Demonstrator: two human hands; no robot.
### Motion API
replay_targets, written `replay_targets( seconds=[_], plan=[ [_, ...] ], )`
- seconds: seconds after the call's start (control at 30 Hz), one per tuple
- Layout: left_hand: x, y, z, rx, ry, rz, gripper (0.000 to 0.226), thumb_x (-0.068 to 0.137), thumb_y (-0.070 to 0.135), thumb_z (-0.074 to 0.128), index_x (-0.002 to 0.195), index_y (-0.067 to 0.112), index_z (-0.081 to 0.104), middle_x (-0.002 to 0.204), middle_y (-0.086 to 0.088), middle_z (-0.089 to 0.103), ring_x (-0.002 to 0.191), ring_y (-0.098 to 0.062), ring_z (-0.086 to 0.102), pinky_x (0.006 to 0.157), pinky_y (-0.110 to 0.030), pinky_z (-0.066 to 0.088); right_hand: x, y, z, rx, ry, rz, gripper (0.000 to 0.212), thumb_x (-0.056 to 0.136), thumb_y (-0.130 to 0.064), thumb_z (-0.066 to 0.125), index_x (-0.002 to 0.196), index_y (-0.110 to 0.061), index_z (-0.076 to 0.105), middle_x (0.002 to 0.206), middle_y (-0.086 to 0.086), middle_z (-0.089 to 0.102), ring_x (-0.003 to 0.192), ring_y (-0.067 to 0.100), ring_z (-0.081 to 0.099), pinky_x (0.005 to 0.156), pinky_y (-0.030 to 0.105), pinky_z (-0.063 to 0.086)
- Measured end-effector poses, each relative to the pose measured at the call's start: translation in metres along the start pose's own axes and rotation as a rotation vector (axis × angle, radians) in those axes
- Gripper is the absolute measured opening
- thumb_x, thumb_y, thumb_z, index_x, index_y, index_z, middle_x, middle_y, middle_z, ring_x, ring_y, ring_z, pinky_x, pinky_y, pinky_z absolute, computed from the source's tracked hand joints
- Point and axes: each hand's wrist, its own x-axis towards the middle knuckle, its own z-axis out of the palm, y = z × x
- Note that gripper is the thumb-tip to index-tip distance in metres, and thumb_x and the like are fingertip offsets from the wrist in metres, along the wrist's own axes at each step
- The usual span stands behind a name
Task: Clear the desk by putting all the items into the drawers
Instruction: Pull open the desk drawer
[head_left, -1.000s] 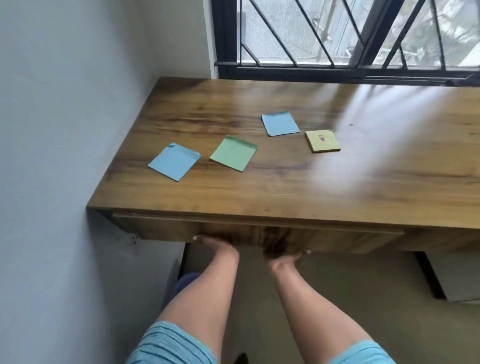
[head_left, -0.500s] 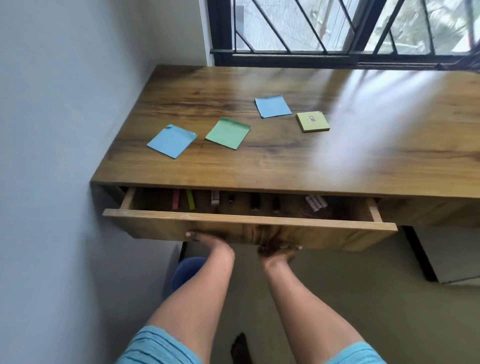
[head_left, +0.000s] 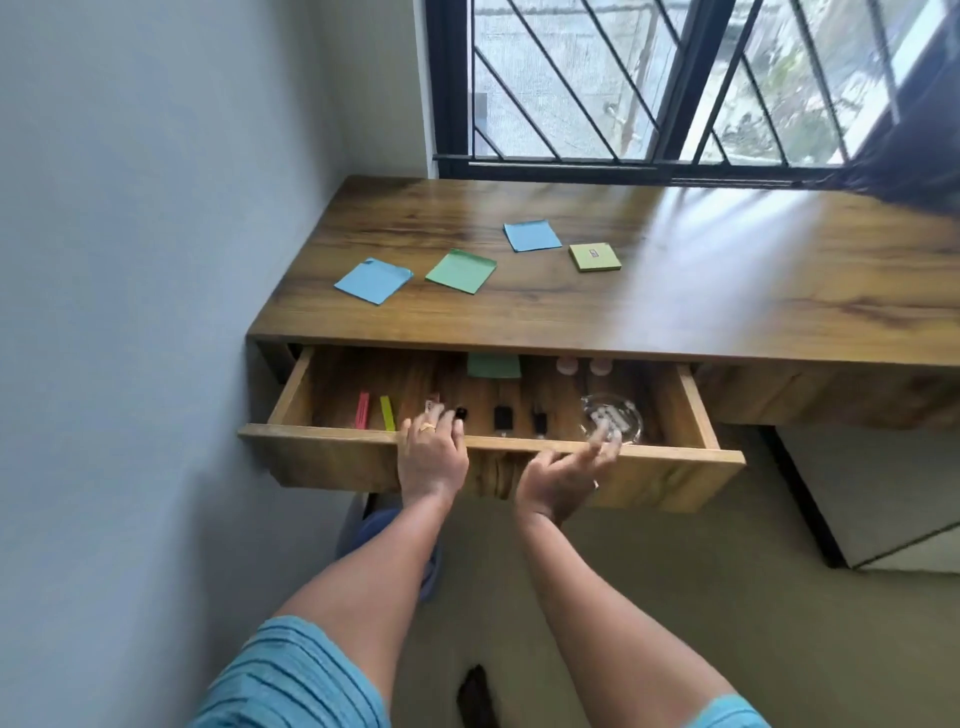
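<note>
Left hand (head_left: 431, 460) lies over front rim of pulled-out wooden drawer (head_left: 675, 465), fingers loose. Right hand (head_left: 561, 478) palm-up, fingers relaxed, holding nothing. Beyond, on desk (head_left: 727, 291): near blue note (head_left: 373, 280), green note (head_left: 461, 270), yellow-green pad (head_left: 594, 257), far blue note (head_left: 532, 235).

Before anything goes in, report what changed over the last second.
The drawer slid out toward the person, from shut to wide open. Both hands left its underside: the left hand now lies over its front edge, the right hand hangs free, palm up, fingers relaxed. The near blue note, green note, far blue note and yellow pad stayed put on the desk.
</note>
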Motion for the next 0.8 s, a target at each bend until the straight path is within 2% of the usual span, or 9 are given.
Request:
replay_targets(
  seconds=[0.07,0.13,0.2,0.23,0.3,0.4,0.47,0.67,0.8],
  plan=[
    [-0.006,-0.001,-0.013,0.061,-0.093,0.045,0.041,0.101,0.034,0.033,0.116,0.016,0.066,0.119,-0.005,0.067,0.114,-0.02,0.058,0.106,-0.032,0.035,-0.003,0.001,-0.004,-0.149,-0.14,-0.34,0.049,0.076,-0.004,0.056,0.125,-0.006,0.058,0.138,0.018,0.049,0.129,0.036,0.044,0.108,0.044,0.035],
    [-0.007,0.001,-0.028,0.096,-0.152,0.056,0.046,0.101,0.037,0.03,0.108,0.013,0.068,0.108,-0.006,0.07,0.104,-0.021,0.061,0.097,-0.032,0.042,-0.004,-0.003,-0.012,-0.204,-0.452,-0.491,0.041,0.089,-0.015,0.048,0.127,-0.006,0.057,0.139,0.014,0.051,0.135,0.03,0.04,0.116,0.041,0.025],
    [-0.007,0.003,-0.037,0.115,-0.237,0.038,0.048,0.101,0.039,0.028,0.108,0.011,0.068,0.108,-0.008,0.069,0.103,-0.024,0.061,0.092,-0.035,0.045,-0.01,0.001,-0.018,-0.343,-0.715,-0.604,0.042,0.098,-0.026,0.038,0.134,-0.007,0.048,0.141,0.009,0.048,0.138,0.024,0.034,0.119,0.038,0.017],
    [-0.009,0.004,-0.04,0.12,-0.272,0.024,0.049,0.101,0.039,0.028,0.109,0.011,0.067,0.11,-0.009,0.068,0.103,-0.025,0.06,0.092,-0.036,0.045,-0.012,0.004,-0.019,-0.429,-0.754,-0.661,0.042,0.099,-0.028,0.035,0.132,-0.009,0.05,0.139,0.008,0.051,0.136,0.024,0.037,0.118,0.038,0.018],
    [-0.018,0.003,-0.044,0.117,-0.304,-0.003,0.049,0.101,0.039,0.027,0.109,0.011,0.066,0.111,-0.009,0.067,0.103,-0.025,0.059,0.091,-0.036,0.044,-0.014,0.002,-0.029,-0.472,-0.745,-0.727,0.036,0.099,-0.028,0.032,0.119,-0.01,0.057,0.124,0.008,0.06,0.121,0.025,0.05,0.11,0.037,0.03],
    [-0.039,0.001,-0.05,0.117,-0.315,-0.024,0.049,0.101,0.039,0.027,0.106,0.01,0.067,0.108,-0.009,0.067,0.101,-0.024,0.059,0.089,-0.036,0.045,-0.017,-0.004,-0.05,-0.508,-0.77,-0.711,0.035,0.1,-0.023,0.032,0.106,-0.009,0.064,0.106,0.012,0.068,0.099,0.028,0.062,0.086,0.036,0.046],
    [-0.055,0.002,-0.055,0.13,-0.336,-0.03,0.049,0.102,0.038,0.026,0.105,0.01,0.066,0.106,-0.009,0.067,0.099,-0.024,0.059,0.09,-0.036,0.046,-0.022,-0.004,-0.062,-0.514,-0.799,-0.686,0.034,0.099,-0.018,0.034,0.1,-0.009,0.067,0.098,0.013,0.069,0.092,0.027,0.063,0.079,0.035,0.049],
    [-0.092,-0.001,-0.075,0.088,-0.447,-0.089,0.045,0.102,0.038,0.028,0.106,0.011,0.064,0.106,-0.008,0.065,0.098,-0.022,0.059,0.092,-0.038,0.048,-0.043,0.0,-0.095,-0.5,-0.884,-0.559,0.031,0.095,-0.018,0.041,0.099,-0.011,0.071,0.095,0.012,0.071,0.09,0.026,0.065,0.081,0.035,0.054],
    [-0.116,-0.003,-0.084,0.075,-0.454,-0.132,0.044,0.101,0.038,0.03,0.104,0.012,0.066,0.103,-0.007,0.066,0.093,-0.021,0.06,0.086,-0.035,0.05,-0.055,0.001,-0.115,-0.503,-0.923,-0.516,0.029,0.093,-0.016,0.044,0.098,-0.011,0.072,0.095,0.01,0.072,0.089,0.025,0.066,0.082,0.037,0.055]
  ],
)
